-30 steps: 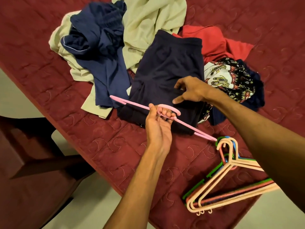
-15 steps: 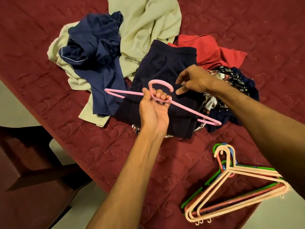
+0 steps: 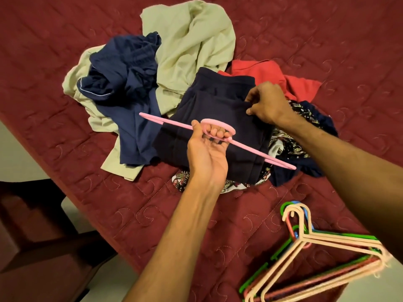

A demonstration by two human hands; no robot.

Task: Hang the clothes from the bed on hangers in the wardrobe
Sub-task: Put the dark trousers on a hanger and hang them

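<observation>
My left hand (image 3: pixel 207 153) grips the pink hanger (image 3: pixel 218 136) by its hook — my right hand (image 3: pixel 265 105) pinches the dark navy garment (image 3: pixel 218 110) on the bed (image 3: pixel 65 51).

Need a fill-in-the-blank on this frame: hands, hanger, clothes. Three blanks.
1. The left hand grips the pink hanger by its ____.
2. The right hand pinches the folded garment, whose colour is ____.
3. The stack of spare hangers lies on the ____.
Missing words: hook; navy; bed.
</observation>
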